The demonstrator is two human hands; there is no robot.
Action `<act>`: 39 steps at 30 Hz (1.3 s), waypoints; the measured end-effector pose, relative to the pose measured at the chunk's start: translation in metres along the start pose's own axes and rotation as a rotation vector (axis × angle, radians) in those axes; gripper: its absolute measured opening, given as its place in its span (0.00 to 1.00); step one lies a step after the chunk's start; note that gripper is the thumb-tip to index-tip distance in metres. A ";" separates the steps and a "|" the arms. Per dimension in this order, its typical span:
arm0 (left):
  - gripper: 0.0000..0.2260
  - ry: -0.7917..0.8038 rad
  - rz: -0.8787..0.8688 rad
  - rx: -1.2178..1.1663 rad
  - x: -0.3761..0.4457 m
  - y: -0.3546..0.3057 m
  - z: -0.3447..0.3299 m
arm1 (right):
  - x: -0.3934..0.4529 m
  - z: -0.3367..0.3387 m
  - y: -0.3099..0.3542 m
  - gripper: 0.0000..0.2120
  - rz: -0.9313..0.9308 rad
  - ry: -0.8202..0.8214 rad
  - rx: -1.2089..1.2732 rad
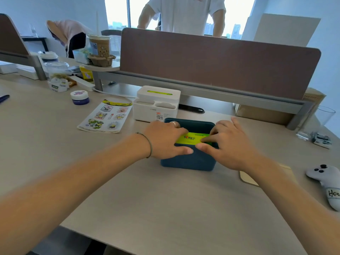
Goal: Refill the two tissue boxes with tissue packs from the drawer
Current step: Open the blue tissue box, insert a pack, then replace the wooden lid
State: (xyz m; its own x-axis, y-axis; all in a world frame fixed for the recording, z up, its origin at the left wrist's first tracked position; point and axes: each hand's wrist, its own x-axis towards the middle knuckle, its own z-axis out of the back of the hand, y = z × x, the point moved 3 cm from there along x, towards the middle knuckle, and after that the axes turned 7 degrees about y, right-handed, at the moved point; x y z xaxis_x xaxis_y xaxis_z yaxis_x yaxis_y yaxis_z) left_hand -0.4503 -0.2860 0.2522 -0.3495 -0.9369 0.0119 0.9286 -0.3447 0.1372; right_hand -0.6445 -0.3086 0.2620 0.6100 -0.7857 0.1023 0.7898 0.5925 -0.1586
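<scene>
A dark blue tissue box [185, 161] stands lidless on the desk in front of me. A green tissue pack [191, 138] lies inside its top. My left hand [163, 139] rests on the pack's left end and the box's rim. My right hand [226, 144] presses fingers on the pack's right end, thumb at the box's front wall. Behind it stands a white tissue box [156, 103] with its lid on; green shows through the slot. The drawer is out of view.
A brown partition [219, 61] runs across the back. A sticker sheet [105, 116] and small jar [79, 97] lie left. A flat beige lid [248, 178], grey plush controller [327, 183] and glass [318, 122] sit right. A person stands behind the partition.
</scene>
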 end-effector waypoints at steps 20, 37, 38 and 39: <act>0.21 -0.190 -0.245 -0.296 0.085 -0.166 0.034 | -0.115 -0.021 -0.136 0.16 -0.359 -0.078 0.449; 0.58 0.512 -0.185 -0.273 0.131 -0.176 -0.008 | -0.145 -0.055 -0.158 0.12 -0.456 0.171 0.390; 0.57 0.494 -0.191 -0.245 0.131 -0.177 -0.006 | -0.144 -0.056 -0.158 0.12 -0.457 0.171 0.399; 0.57 0.468 -0.199 -0.211 0.130 -0.179 -0.003 | -0.144 -0.056 -0.157 0.12 -0.458 0.172 0.401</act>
State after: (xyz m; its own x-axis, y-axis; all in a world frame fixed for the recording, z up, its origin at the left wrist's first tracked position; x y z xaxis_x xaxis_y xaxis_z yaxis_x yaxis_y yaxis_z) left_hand -0.6613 -0.3462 0.2261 -0.4730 -0.7619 -0.4425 0.8718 -0.4773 -0.1101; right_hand -0.8602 -0.2983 0.2171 0.2115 -0.9730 -0.0923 0.9513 0.1833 0.2478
